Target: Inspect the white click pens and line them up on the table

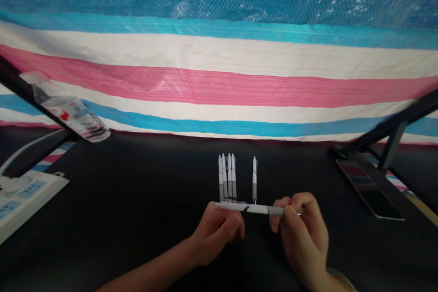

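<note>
Right hand pinches a pen, probably light and stiff, sensibly by its grey grip; whether the left hand clamps it is unclear.

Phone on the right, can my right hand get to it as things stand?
Probably yes. The phone lies to the right of the right hand, and the black stand leaves its near end open. That hand is holding a pen, though.
</note>
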A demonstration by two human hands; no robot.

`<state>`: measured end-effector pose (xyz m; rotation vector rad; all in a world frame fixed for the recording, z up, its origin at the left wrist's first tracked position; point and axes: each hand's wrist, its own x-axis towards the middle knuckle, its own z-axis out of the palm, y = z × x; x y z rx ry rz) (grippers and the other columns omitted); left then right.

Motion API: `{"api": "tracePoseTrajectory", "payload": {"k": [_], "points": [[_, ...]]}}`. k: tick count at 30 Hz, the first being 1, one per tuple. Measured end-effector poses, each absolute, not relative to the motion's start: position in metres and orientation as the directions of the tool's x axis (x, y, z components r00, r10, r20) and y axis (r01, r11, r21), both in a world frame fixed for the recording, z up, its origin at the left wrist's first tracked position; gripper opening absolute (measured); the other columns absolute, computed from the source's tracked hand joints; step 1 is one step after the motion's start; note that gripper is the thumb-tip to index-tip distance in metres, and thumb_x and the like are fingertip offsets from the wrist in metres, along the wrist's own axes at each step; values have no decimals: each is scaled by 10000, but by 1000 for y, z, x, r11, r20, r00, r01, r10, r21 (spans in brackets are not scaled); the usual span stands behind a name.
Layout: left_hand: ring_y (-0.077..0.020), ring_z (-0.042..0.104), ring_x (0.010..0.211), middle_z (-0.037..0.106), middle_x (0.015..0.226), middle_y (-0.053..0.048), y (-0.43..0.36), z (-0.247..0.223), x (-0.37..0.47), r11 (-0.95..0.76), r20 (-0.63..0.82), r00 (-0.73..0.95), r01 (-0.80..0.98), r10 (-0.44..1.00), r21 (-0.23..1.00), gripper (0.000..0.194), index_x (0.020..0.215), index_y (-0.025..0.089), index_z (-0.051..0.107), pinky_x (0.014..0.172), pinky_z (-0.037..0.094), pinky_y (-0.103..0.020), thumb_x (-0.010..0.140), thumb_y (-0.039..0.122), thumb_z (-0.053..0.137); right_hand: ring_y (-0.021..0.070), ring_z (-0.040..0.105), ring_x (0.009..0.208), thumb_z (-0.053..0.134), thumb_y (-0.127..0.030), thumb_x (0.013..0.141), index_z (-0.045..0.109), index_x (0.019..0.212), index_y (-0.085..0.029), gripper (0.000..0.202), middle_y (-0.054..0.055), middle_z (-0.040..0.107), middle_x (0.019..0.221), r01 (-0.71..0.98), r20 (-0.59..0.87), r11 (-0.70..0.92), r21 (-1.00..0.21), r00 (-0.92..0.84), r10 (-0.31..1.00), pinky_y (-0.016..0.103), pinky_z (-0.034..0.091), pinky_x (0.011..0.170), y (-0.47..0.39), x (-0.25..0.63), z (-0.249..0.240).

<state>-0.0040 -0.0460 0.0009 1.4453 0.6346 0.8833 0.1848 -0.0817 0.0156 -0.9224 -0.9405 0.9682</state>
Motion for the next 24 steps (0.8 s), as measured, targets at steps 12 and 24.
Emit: {"api": "tracePoseTrajectory", "payload": {"k": [12, 24], "points": [[-125, 355, 491, 381, 499, 36, -30, -13, -14, -220, 223, -17, -258, 975, 941, 502, 507, 201, 473, 500, 312, -273, 967, 398, 505, 81, 517, 502, 709, -515, 877, 629, 1139, -133, 470, -27, 574, 670, -311, -302, -475, -823, -468, 831, 199, 392, 485, -79, 170, 4], [-124, 326, 491, 347, 496, 43, -26, -10, -11, -92, 74, -85, -220, 994, 971, 465, 476, 221, 395, 483, 294, -272, 887, 397, 522, 50, 268, 350, 491, -761, 883, 614, 797, -141, 638, -90, 384, 419, 63, -373, -384, -921, -423, 825, 188, 177, 362, -83, 167, 10]]}}
